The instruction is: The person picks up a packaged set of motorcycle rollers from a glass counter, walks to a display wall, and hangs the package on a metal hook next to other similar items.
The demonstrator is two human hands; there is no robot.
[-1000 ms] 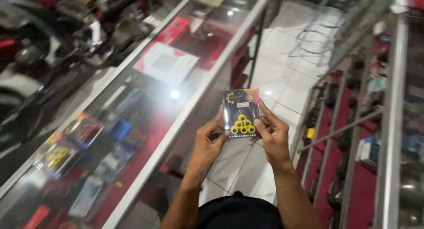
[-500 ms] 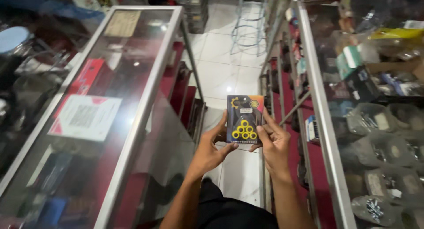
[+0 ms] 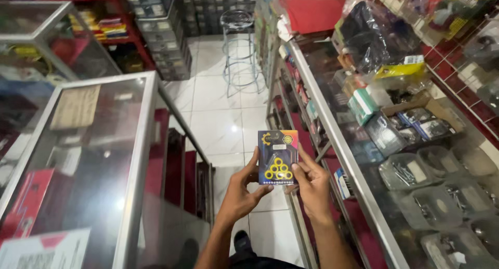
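The person holds a small dark blister pack [image 3: 277, 157] upright in front of them with both hands, above the white tiled floor [image 3: 218, 123] of a narrow aisle. The pack shows six yellow rings stacked in a triangle on its lower half. The left hand [image 3: 240, 192] pinches the pack's left edge, thumb across the near lower corner and fingers behind. The right hand [image 3: 311, 185] has its grip closed on the right edge, thumb pressed on the front just beside the rings.

To the left stands a glass display bench [image 3: 136, 160] with a metal frame and red shelves inside. To the right runs another glass bench [image 3: 332, 139], carrying clear plastic tubs of small hardware [image 3: 405, 170] and bagged parts. At the far end of the aisle stands a metal stool [image 3: 238, 48], with stacked drawer units [image 3: 161, 30] to its left.
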